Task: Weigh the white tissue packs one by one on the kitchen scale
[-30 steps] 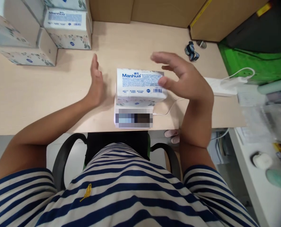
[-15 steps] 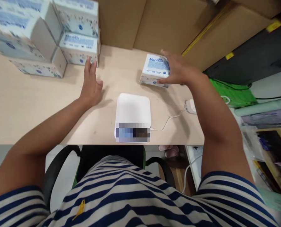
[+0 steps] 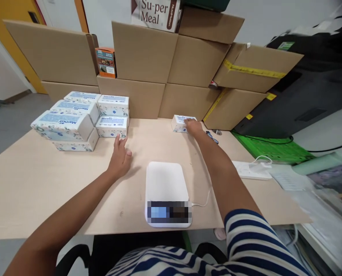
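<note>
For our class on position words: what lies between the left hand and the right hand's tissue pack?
Just bare tabletop, as the head view shows.

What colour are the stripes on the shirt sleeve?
Dark blue and white stripes on the sleeve; they show best in the head view.

bright and even, soft shadows, blurred right edge

Tissue-pack stack point(image 3: 64, 124) left of and beyond left hand point(image 3: 120, 160); single tissue pack point(image 3: 177, 125) under right hand point(image 3: 193, 127); scale point(image 3: 166, 182) on table point(image 3: 148, 143), nearer than both hands; cardboard boxes point(image 3: 143, 51) beyond both.
</note>
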The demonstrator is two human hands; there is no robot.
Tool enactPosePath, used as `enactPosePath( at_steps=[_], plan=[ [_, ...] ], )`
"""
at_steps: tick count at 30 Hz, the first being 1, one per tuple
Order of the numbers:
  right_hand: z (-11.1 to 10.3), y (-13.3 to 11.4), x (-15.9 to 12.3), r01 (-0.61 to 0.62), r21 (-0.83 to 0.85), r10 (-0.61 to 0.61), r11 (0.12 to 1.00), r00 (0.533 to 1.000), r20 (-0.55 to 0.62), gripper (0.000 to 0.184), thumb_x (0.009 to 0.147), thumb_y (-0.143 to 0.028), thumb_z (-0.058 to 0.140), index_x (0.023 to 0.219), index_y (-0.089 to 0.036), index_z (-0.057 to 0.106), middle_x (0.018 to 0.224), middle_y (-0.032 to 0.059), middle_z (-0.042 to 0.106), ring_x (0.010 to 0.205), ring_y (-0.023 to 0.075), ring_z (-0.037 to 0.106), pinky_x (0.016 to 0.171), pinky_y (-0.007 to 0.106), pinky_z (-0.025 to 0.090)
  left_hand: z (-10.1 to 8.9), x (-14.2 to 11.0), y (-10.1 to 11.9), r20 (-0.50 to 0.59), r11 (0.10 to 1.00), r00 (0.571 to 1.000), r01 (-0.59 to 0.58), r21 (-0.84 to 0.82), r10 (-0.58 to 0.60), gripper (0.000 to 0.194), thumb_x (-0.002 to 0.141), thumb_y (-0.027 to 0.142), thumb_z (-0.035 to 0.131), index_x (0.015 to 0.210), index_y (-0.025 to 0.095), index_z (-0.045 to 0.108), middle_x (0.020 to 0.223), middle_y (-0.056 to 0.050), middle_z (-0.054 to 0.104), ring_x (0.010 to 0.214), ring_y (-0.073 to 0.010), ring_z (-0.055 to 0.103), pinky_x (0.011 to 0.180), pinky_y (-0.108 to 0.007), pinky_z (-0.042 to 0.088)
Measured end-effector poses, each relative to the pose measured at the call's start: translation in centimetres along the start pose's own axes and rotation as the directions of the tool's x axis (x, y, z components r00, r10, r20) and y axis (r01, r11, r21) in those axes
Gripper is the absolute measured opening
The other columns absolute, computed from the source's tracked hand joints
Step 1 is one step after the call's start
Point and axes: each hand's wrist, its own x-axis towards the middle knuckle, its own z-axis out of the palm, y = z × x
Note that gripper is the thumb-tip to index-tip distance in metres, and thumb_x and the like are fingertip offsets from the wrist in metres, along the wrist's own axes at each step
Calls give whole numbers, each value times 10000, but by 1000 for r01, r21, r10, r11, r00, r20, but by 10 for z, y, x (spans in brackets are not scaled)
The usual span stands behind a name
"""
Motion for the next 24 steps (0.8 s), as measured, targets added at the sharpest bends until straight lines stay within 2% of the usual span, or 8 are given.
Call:
enactPosePath(
  at_steps=[2,7,11,14,17,21,24],
  plan=[
    [4,1,5,-7,14,7,1000,1000,-12,488,1088,-403,770,1525,-209,672,1599,136,666,1421,320,689,1184,581,612,1,0,1,1,1000,1000,23,-19,-23,1011,1079,904,212,1708,137,408,1873,-308,156,1750,-453,320,1399,-694,345],
    [7,0,12,-33,41,34,999,999,-22,465,1091,-415,765,1502,-211,686,1579,137,675,1389,309,703,1166,563,625,3,-2,3,5,997,998,67,-29,-67,1003,1080,900,222,1669,121,448,1871,-320,137,1703,-455,407,1362,-676,419],
    [1,-2,20,-84,75,83,994,996,18,492,1091,-446,761,1513,-205,680,1550,133,700,1362,303,722,1160,565,624,1,-5,7,20,997,997,73,-23,-73,985,1089,885,198,1650,121,465,1867,-323,142,1668,-439,461,1353,-661,435],
    [-2,-5,23,-107,101,101,989,993,61,571,1051,-317,743,1591,-158,651,1536,205,731,1371,326,724,1171,499,595,-1,-6,9,22,997,997,73,-30,-73,962,1097,875,193,1642,130,463,1866,-320,143,1650,-422,482,1348,-646,445],
    [2,-9,19,-121,110,111,987,989,96,745,952,-166,671,1683,-80,558,1605,282,680,1459,365,671,1191,439,548,-1,-6,11,18,997,998,67,-35,-66,966,1091,886,188,1624,127,457,1861,-333,134,1641,-418,488,1368,-650,412],
    [5,-10,9,-141,72,130,987,981,144,834,931,-150,604,1732,9,438,1679,355,581,1521,410,627,1216,485,528,1,-6,13,17,995,998,56,-86,-55,970,1079,904,197,1626,141,444,1876,-316,105,1693,-414,419,1392,-630,380],
    [-8,-11,8,-106,20,102,994,985,142,830,897,-172,615,1694,25,496,1567,380,666,1428,428,692,1160,538,571,2,-5,13,-19,991,997,72,-116,-75,982,1072,913,218,1628,139,457,1876,-308,127,1700,-408,414,1409,-611,363]
  ],
)
